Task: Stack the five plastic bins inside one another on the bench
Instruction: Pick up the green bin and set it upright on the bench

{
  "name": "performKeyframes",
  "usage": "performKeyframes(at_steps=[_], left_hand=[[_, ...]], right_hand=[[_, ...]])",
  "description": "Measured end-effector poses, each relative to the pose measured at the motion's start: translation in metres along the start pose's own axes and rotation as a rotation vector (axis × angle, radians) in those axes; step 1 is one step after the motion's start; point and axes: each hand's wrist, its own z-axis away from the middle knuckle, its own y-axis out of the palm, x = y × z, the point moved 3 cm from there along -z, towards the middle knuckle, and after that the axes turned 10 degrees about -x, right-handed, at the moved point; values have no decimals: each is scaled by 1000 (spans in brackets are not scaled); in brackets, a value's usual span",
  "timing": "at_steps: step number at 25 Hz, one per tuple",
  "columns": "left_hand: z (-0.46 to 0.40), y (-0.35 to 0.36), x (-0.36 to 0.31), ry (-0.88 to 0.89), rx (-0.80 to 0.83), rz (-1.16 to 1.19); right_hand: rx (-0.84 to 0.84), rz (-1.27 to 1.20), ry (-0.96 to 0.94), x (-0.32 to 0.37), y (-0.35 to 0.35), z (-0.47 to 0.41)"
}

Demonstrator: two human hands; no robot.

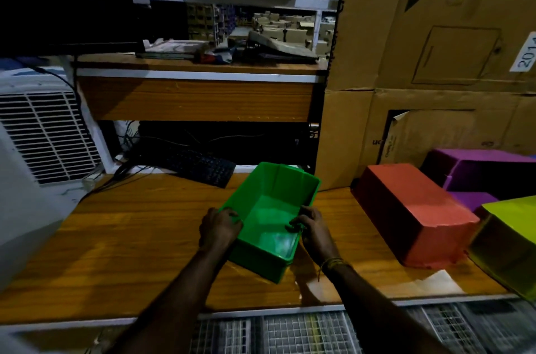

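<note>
A green plastic bin (269, 208) stands upright and empty in the middle of the wooden bench (130, 240). My left hand (219, 227) grips its left rim, and my right hand (311, 224) grips its right rim. To the right lies a red bin (412, 214), upside down. Behind the red one sit purple bins (481, 168), also overturned, with another purple piece (472, 199) lower down. A yellow-green bin (510, 240) is tilted at the far right edge, partly cut off by the frame.
A black keyboard (200, 166) with cables lies at the back of the bench. Large cardboard boxes (435, 49) wall off the right rear. A white vented appliance (43, 133) stands at the left. A wooden shelf (197, 98) overhangs the back. Wire mesh (290, 330) lies below the front edge.
</note>
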Motion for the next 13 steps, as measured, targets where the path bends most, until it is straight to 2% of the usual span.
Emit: performKeyframes(at_steps=[2,4,6,8,10,13], left_hand=[[13,9,-7,11,-63,-128],[30,13,-27,147,-148,-85],[53,16,-54,309,-72,57],[76,21,-73,426,33,73],[88,21,-78,500,17,-38],[87,12,-64,522,-25,-94]], right_hand=[[36,26,19,-1,-6,-2],[49,61,-46,-4,-9,-5],[83,120,-146,-7,-8,-7],[104,180,-189,-9,-8,-12],[103,244,-233,-8,-11,-19],[127,333,-318,-5,-11,-27]])
